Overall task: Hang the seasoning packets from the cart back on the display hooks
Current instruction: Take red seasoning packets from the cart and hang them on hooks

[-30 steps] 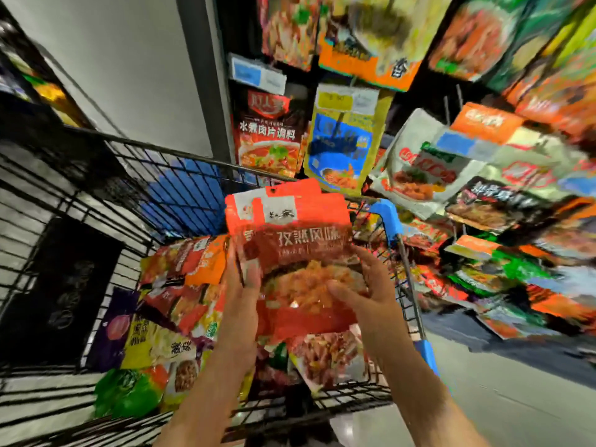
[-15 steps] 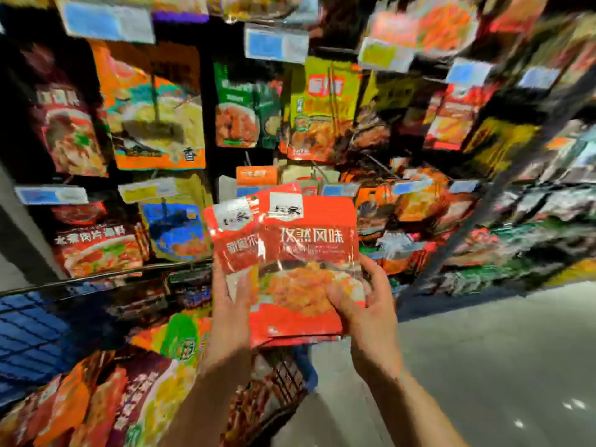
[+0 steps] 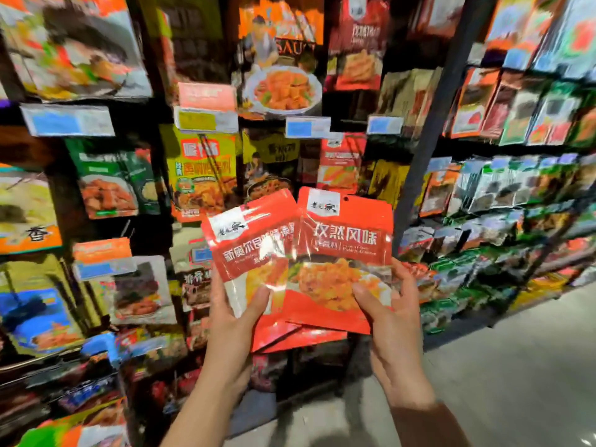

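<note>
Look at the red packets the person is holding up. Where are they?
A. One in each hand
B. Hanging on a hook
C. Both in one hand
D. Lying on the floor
A: the left hand grips one red packet and the right hand grips the other red packet, in front of the display.

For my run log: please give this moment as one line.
left hand: holds red packet | right hand: holds cumin packet | hung: none

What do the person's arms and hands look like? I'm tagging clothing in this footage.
The left hand and its forearm are bare, with no sleeve, glove, watch or ring showing. The right hand is bare too, but a brown sleeve covers that arm from the wrist down to the frame's edge. No jewellery or markings are visible on either.
</note>
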`<state>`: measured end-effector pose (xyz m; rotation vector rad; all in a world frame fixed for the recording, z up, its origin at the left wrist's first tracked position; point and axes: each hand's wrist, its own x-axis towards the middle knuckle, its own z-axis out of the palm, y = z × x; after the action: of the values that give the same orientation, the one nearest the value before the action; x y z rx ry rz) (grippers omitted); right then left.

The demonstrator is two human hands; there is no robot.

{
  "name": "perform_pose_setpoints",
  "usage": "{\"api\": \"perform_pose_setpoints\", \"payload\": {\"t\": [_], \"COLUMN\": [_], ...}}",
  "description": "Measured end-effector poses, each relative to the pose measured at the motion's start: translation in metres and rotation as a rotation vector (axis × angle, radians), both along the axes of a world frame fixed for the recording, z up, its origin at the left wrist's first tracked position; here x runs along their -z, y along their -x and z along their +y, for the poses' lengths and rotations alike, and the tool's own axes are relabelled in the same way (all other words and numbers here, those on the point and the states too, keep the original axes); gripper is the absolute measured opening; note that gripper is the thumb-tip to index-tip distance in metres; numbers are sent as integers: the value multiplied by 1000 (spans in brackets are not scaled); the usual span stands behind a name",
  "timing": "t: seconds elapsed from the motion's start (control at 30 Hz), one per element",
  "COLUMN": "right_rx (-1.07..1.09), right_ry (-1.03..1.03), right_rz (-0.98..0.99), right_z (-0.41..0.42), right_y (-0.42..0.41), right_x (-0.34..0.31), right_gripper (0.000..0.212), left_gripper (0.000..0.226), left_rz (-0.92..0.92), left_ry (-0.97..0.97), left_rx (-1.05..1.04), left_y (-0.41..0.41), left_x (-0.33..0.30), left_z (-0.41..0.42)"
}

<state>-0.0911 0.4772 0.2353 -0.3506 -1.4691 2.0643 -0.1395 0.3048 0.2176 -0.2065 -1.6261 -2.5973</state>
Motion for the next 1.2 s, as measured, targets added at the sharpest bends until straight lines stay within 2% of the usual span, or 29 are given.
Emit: {"api": "perform_pose_setpoints", "payload": {"t": [0.13,0.37,0.67,0.87,1.0,1.2], "right_rx": [12,-26,-89,-170,-213,-336], "right_ry": [3,-33,-205,-202,-148,-77], "right_rz": [29,137,334,387,452,469], "right_z": [80,149,207,231,239,247], "right_y": [19,66,166,257,303,323], "right_x": [-29,-85,-180,-244,-272,-272], "right_gripper": [56,56,53,54,57,62], "left_gripper": [91,88,87,87,90,87], "left_rz": [50,344,563,602,608,582], "left_ry": [62,100,-19,3,7,55], "left_rx": [-91,-193,-384,-513,-524,-628], "left_y": [17,64,170,231,256,259], "left_x": [-17,-72,-141,-163,-171,-174], "left_z": [49,108,167,192,199,209]}}
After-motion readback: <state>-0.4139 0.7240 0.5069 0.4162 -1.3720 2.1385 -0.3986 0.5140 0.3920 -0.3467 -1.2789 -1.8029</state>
